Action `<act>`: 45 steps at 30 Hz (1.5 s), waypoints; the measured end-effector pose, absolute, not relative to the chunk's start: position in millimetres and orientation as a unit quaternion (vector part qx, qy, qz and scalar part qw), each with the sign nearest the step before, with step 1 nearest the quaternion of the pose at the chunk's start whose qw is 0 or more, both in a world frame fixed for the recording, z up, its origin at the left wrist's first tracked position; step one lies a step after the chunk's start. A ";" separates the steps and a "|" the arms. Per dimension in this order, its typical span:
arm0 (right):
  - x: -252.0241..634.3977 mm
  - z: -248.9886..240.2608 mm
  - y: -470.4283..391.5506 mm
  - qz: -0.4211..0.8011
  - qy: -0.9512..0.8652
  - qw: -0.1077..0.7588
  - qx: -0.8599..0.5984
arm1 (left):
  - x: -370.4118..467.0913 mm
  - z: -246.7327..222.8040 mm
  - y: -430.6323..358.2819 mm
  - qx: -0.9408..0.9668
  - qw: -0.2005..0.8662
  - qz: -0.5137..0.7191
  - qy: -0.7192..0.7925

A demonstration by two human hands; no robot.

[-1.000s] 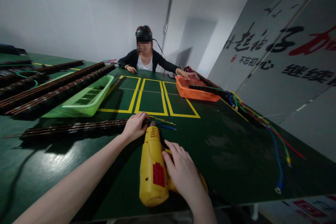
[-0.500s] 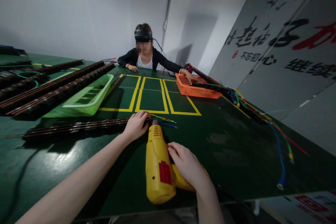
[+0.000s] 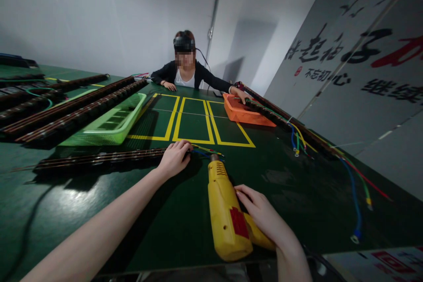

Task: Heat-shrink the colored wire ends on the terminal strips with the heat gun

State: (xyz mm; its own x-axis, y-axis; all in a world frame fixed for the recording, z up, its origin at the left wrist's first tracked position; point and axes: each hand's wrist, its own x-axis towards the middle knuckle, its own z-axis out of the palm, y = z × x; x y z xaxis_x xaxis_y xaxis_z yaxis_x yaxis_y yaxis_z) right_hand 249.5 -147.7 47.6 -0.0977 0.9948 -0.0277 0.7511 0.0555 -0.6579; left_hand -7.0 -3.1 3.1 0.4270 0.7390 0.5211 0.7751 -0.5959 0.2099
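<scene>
My right hand (image 3: pixel 259 207) is wrapped round the handle of a yellow heat gun (image 3: pixel 226 216) with a red patch on its side. The gun's metal nozzle points away from me, at the wire ends (image 3: pixel 208 152), which are blue, green and yellow-green. My left hand (image 3: pixel 175 156) closes over the right end of a long dark bar (image 3: pixel 105 161) with copper-coloured strips, where the wires come out. Its fingertips are partly hidden. The bar lies on the green table (image 3: pixel 158 238), pointing left.
A green basket (image 3: pixel 109 134) at the left has long bars (image 3: pixel 86 116) across it. Across the table a person (image 3: pixel 185 70) reaches to an orange basket (image 3: pixel 247 116) holding a wired bar. Loose cables with ring terminals (image 3: pixel 355 202) hang at the right. Yellow tape rectangles (image 3: pixel 211 130) mark the tabletop.
My right hand has moved the heat gun to the right, its nozzle going from beside my left hand toward the wire tips. My left hand stays on the bar's end.
</scene>
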 end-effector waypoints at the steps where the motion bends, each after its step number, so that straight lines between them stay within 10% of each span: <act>1: 253.6 47.6 -149.2 0.267 -0.690 0.226 -0.634 | -6.9 3.1 -3.2 -0.844 0.031 -0.292 -0.449; 15: 263.8 29.1 -187.4 0.031 -0.656 0.303 -0.690 | -6.6 0.7 -2.2 -0.858 0.074 -0.247 -0.444; 45: 164.6 31.4 -186.7 -0.014 -0.716 0.242 -0.655 | -3.2 0.5 -2.0 -0.849 0.073 -0.253 -0.458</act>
State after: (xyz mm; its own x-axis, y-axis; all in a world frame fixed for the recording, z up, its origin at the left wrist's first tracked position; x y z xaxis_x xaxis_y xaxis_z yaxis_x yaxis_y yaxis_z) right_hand 164.6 -186.7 31.4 -0.0252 0.9305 0.3653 0.9440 0.1425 -0.2976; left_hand -3.2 -2.0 0.5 0.4529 0.7411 0.4956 0.8147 -0.5699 0.1076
